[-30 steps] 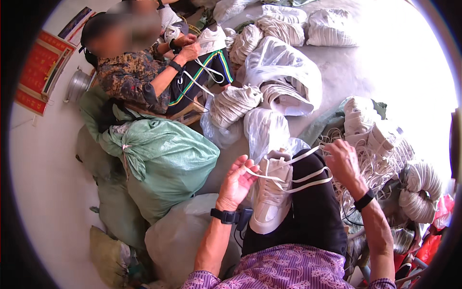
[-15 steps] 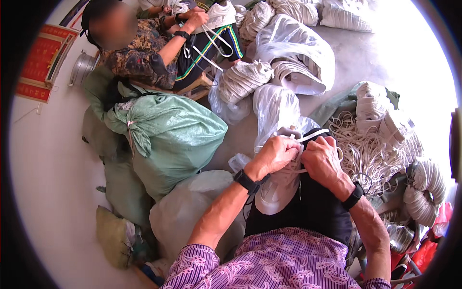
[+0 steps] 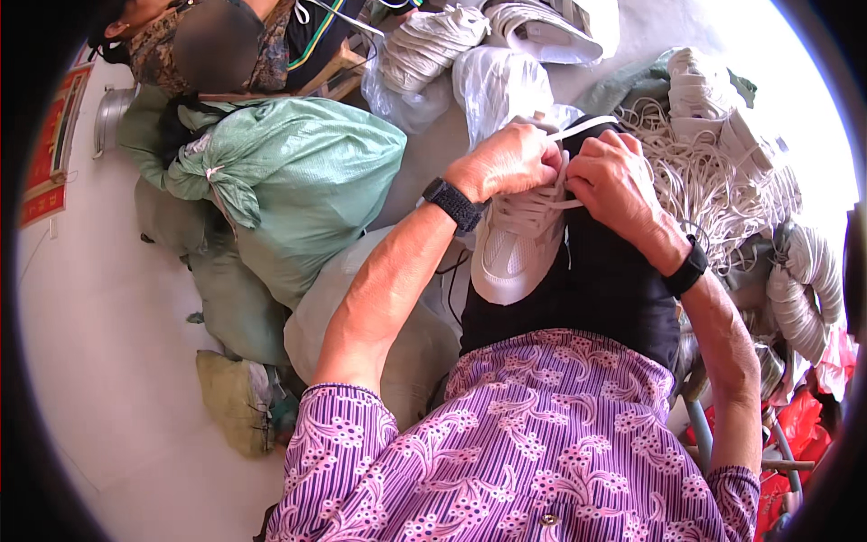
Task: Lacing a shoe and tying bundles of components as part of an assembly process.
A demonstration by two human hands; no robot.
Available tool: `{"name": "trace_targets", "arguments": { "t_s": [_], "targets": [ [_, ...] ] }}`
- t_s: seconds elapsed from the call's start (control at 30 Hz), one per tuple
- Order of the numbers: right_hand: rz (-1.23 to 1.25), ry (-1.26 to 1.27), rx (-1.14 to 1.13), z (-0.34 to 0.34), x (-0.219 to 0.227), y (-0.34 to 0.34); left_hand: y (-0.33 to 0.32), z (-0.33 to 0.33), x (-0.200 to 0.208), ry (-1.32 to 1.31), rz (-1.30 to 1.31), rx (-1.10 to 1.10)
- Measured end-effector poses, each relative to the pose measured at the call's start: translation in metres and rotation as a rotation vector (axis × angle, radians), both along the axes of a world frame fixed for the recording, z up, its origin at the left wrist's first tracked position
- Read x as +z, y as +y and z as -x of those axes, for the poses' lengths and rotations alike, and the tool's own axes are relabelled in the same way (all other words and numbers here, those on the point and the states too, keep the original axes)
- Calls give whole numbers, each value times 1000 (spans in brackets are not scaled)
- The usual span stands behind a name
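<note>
A white sneaker point(image 3: 517, 257) rests on my lap over black trousers, its toe pointing toward me. My left hand point(image 3: 517, 163) is closed at the upper part of the lacing, thumb and fingers pinched on the lace. My right hand point(image 3: 616, 181) sits just to the right of the shoe, its fingers pinched on a flat white shoelace point(image 3: 578, 129). One stretch of that lace rises from between the hands toward the upper right. The fingers partly hide the shoe's eyelets and ankle opening.
Large green woven sacks point(image 3: 307, 172) and a translucent white bag point(image 3: 348, 307) stand on the left. A pile of loose white laces point(image 3: 686, 172) lies to the right, with bundled white shoe parts point(image 3: 804, 280). Beyond the sacks sits another person point(image 3: 312, 41).
The whole view has tilted downward, so hands and shoe appear higher in the picture. Both hands stay at the lacing, and the lace loop beside my right hand no longer shows.
</note>
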State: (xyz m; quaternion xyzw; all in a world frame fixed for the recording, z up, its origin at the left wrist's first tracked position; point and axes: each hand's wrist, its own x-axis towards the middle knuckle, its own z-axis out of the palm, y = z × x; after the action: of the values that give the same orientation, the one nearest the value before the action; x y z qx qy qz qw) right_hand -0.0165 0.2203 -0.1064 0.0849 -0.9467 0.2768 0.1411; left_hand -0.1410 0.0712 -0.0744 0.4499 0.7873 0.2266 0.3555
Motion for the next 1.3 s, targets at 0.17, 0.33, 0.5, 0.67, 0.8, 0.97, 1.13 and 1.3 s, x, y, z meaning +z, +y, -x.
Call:
{"name": "trace_targets", "arguments": {
  "t_s": [0.17,0.33,0.5,0.67,0.8,0.97,1.13,1.3],
  "targets": [
    [-15,-27,21,-4,0,-2,-3,-4,-3,-77,52,59],
    [33,42,31,-17,7,-15,-12,-10,-13,162,-78,-31],
    [-51,-141,147,-26,18,-8,-17,-16,-11,318,-141,72],
    [13,-233,215,-19,36,0,-28,-8,-5,401,-241,91],
    [238,-252,170,-15,49,-3,-50,24,15,537,-375,295],
    [289,-322,102,-15,50,5,-92,66,13,680,-332,592],
    [347,-203,189,-5,32,14,-115,77,-4,706,-294,737],
    [353,-249,-40,17,37,16,-103,73,1,478,-356,847]
  ]
}}
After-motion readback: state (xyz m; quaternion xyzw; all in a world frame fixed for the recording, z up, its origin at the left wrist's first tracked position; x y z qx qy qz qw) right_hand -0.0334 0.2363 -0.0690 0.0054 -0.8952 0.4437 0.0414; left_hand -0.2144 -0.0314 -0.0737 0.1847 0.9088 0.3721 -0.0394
